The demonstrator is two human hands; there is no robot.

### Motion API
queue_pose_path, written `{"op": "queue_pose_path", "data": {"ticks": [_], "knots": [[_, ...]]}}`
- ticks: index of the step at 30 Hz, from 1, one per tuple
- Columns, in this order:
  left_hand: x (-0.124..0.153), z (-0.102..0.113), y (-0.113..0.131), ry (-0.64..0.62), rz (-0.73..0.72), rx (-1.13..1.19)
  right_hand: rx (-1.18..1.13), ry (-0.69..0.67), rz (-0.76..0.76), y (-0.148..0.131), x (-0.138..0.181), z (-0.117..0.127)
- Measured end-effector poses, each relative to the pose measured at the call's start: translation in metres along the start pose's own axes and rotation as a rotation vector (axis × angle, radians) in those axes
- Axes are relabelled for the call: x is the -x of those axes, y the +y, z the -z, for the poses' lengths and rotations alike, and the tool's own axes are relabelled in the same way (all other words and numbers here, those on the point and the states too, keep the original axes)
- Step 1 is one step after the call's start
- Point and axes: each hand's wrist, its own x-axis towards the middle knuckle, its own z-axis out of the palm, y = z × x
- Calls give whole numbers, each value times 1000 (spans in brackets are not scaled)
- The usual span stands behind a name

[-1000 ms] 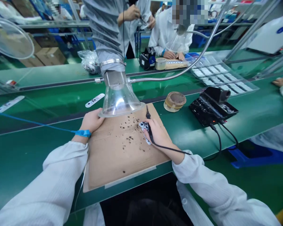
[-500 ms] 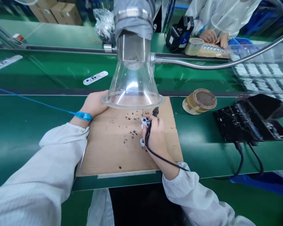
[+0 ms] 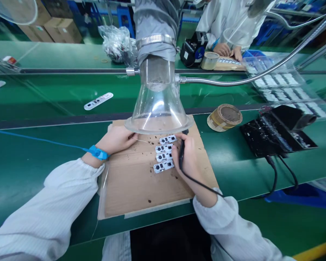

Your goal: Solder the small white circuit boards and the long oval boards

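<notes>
Several small white circuit boards lie in a slanting column on the brown cardboard sheet. My right hand rests at their right ends, closed around a black soldering iron; its cord runs back over my wrist, and its tip is hidden near the hood's rim. To the left of the boards, my left hand is pinched on a thin pale wire that sticks out toward them. A blue wrist strap circles my left wrist.
A clear fume hood hangs low over the boards. To the right stand a round taped tin and a black soldering station. Behind, a long white strip lies on the green belt. Across it, a co-worker's hands rest at a board.
My right hand has shifted right off the boards, uncovering them in a column. The wire at my left fingers now shows. The whole view has shifted slightly.
</notes>
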Motion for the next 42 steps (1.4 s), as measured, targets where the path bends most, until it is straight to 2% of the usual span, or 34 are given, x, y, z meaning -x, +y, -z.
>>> {"op": "queue_pose_path", "data": {"ticks": [3, 5, 10, 13, 17, 20, 24, 28, 31, 35, 39, 42], "knots": [[5, -1, 13, -77, -146, 81, 98, -87, 119, 21, -15, 21], [7, -5, 23, -106, -204, 151, 100, -157, 168, 25, -20, 23], [8, -5, 39, -107, -139, 357, -9, -184, 183, 18, -14, 9], [8, 1, 39, -121, -70, 513, -39, -147, 190, 22, -12, 18], [8, 1, 38, -76, 19, 548, -84, -97, 162, 42, -11, 47], [8, -3, 40, -25, -6, 530, -168, -77, 92, 56, -7, 67], [4, -3, 46, 43, -51, 461, -265, 35, 52, 70, -10, 87], [-14, 6, 55, 0, -53, 414, -365, 90, 25, 74, -33, 100], [-31, 15, 60, -28, -73, 441, -450, 124, -38, 73, -51, 95], [-40, 16, 62, -70, -11, 559, -605, 128, -163, 74, -56, 70], [-32, 3, 55, -42, 120, 595, -660, -16, -215, 78, -45, 61], [-25, -3, 49, -45, 133, 551, -683, -90, -200, 80, -39, 67]]}}
